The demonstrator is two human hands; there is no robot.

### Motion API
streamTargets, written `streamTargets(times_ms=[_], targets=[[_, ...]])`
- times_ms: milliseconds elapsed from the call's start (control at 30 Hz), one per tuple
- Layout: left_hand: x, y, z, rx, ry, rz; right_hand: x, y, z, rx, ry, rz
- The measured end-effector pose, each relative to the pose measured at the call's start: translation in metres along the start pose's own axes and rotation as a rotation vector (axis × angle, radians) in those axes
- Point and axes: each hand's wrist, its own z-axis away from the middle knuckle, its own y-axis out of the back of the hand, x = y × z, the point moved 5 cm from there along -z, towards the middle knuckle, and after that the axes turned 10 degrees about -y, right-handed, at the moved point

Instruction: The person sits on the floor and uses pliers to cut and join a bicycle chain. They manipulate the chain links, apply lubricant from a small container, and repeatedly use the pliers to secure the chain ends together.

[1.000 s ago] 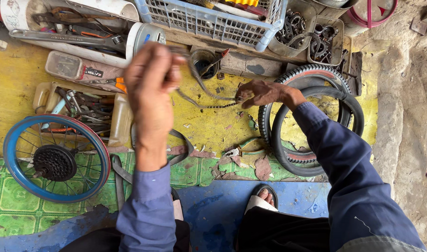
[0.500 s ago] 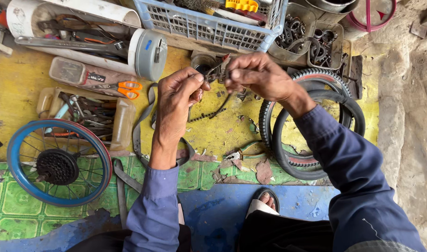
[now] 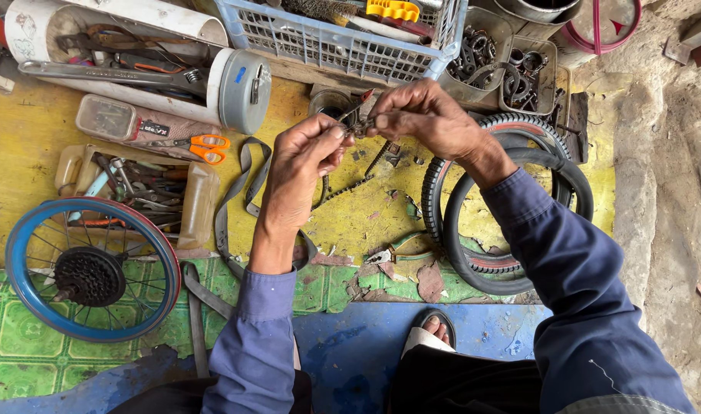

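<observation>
Below the tool-filled basket [image 3: 343,42] — both hands [image 3: 366,126] together, pinching a chain [image 3: 350,184].

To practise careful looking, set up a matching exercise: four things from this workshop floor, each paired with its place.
Things:
1. scissors
2. wheel
3. tyres
4. chain

Places:
A. hanging below the hands
B. right of the hands
C. left of the left hand, by the clear box
D. bottom left, on green matting

Pairs: 1-C, 2-D, 3-B, 4-A
</observation>
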Motion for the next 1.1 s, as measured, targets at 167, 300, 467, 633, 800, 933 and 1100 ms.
streamTargets(times_ms=[167,300,467,633,800,933,1100], targets=[[-0.006,0.007,-0.001,0.031,0.013,-0.031,-0.003,-0.004,-0.005,0.098,-0.036,0.259],[-0.004,0.004,-0.001,0.014,-0.041,-0.379,-0.028,-0.022,0.002,0.232,0.000,0.768],[-0.002,-0.007,-0.002,-0.040,-0.152,-0.798,-0.033,-0.042,0.008,0.284,-0.089,1.136],[-0.011,0.005,-0.013,-0.155,-0.019,-0.604,-0.028,-0.013,0.018,0.106,-0.074,0.305],[-0.034,-0.008,-0.022,-0.157,0.007,-0.087,-0.009,0.003,0.018,0.078,-0.140,0.109],[-0.046,0.005,-0.017,-0.109,0.042,0.029,0.019,-0.001,0.007,0.128,-0.236,0.112],[-0.053,0.013,-0.014,-0.059,0.061,-0.064,0.043,0.001,0.003,0.193,-0.284,0.148]])
